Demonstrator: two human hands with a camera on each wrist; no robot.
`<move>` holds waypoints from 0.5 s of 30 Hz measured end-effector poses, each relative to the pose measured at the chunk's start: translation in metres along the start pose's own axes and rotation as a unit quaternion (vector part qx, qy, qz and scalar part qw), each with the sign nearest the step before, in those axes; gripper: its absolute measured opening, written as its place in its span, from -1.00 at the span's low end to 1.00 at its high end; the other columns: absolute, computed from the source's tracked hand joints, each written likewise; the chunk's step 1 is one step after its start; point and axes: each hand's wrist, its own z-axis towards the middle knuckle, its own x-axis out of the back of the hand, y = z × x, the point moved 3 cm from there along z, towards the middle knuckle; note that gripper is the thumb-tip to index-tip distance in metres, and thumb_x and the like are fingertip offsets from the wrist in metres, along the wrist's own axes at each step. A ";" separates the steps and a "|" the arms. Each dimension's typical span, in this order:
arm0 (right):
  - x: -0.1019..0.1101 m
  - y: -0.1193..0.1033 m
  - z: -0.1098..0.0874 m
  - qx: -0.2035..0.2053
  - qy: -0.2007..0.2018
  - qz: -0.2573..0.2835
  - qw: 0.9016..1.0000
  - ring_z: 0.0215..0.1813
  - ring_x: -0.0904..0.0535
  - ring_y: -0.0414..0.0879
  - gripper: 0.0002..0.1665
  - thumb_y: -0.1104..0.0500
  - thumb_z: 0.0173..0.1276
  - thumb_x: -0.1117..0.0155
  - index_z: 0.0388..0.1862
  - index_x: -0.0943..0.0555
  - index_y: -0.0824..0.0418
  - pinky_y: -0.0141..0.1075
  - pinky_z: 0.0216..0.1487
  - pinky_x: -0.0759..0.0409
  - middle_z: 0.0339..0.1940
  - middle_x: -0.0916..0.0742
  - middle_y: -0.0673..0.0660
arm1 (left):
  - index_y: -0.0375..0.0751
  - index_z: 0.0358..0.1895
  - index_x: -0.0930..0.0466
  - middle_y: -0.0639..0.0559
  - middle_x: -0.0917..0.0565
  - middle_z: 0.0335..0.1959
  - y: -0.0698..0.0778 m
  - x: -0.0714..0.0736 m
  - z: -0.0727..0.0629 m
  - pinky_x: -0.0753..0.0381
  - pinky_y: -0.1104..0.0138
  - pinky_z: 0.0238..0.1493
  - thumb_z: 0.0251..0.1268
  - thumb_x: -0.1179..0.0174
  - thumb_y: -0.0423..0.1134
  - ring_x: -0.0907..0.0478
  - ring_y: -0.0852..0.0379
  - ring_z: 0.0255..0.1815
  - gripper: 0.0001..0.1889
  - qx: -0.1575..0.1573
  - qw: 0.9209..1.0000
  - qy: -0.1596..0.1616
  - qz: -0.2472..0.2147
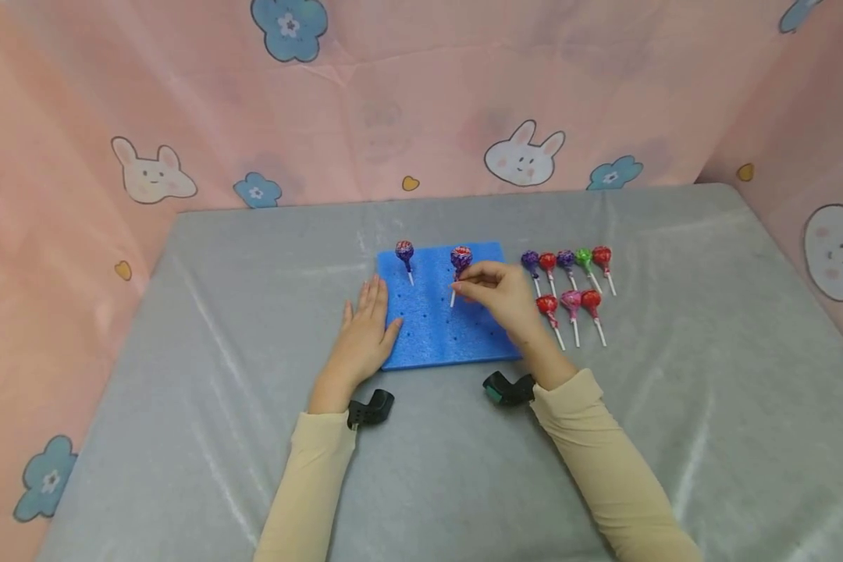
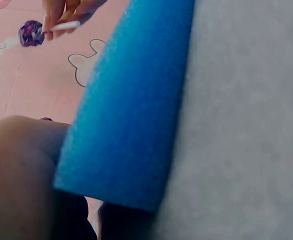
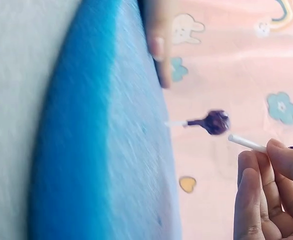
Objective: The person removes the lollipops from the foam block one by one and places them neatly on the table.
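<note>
My right hand (image 1: 499, 297) pinches a purple-and-red wrapped lollipop (image 1: 461, 257) by its stick, above a blue foam board (image 1: 428, 343) dotted with small holes. In the right wrist view, the white end of its stick (image 3: 246, 143) points toward the board, apart from it. A second purple lollipop (image 1: 404, 250) stands upright in the board's far left part. Against the board's left edge rests my left hand (image 1: 361, 339), fingers straight and thumb over the board. In the left wrist view the board's side (image 2: 126, 115) covers much of the scene.
Right of the board lie several lollipops in two rows: purple, red and green ones (image 1: 584, 257) behind, red and pink ones (image 1: 571, 303) in front. Grey cloth (image 1: 239, 312) covers the table. A pink patterned curtain (image 1: 393, 94) hangs behind.
</note>
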 end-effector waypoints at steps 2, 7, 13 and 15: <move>0.008 -0.001 -0.001 0.002 0.003 -0.002 1.000 -0.39 -0.65 -0.25 -0.82 0.42 0.20 -0.30 -0.28 -0.59 0.58 -0.36 -0.29 -0.64 -0.42 -0.72 0.11 | -0.30 0.48 0.30 -0.10 0.29 0.52 0.000 0.000 0.000 0.40 -0.01 0.41 0.53 0.25 -0.03 0.38 -0.02 0.51 -0.31 0.000 1.000 -0.002 0.000; 0.035 0.000 -0.003 0.006 0.012 -0.029 1.000 -0.40 -0.66 -0.27 -0.80 0.41 0.22 -0.30 -0.27 -0.58 0.60 -0.39 -0.29 -0.63 -0.44 -0.71 0.00 | -0.31 0.48 0.31 -0.11 0.29 0.52 0.001 -0.001 0.002 0.40 -0.01 0.41 0.53 0.26 -0.03 0.38 -0.02 0.51 -0.31 -0.002 1.000 -0.002 -0.003; 0.069 0.000 -0.004 -0.013 0.062 -0.043 0.997 -0.39 -0.64 -0.28 -0.76 0.35 0.22 -0.32 -0.25 -0.58 0.57 -0.44 -0.29 -0.62 -0.46 -0.70 -0.10 | -0.31 0.49 0.31 -0.11 0.29 0.52 0.002 0.001 0.002 0.41 0.00 0.41 0.52 0.25 -0.03 0.38 -0.03 0.51 -0.31 0.000 1.000 -0.004 -0.008; 0.079 0.000 -0.003 -0.014 0.072 -0.046 0.996 -0.40 -0.64 -0.30 -0.78 0.36 0.22 -0.32 -0.26 -0.59 0.55 -0.46 -0.31 -0.61 -0.48 -0.70 -0.14 | -0.32 0.49 0.31 -0.11 0.29 0.52 0.001 0.001 0.001 0.41 0.00 0.41 0.52 0.25 -0.02 0.38 -0.03 0.51 -0.31 0.002 1.000 -0.006 -0.009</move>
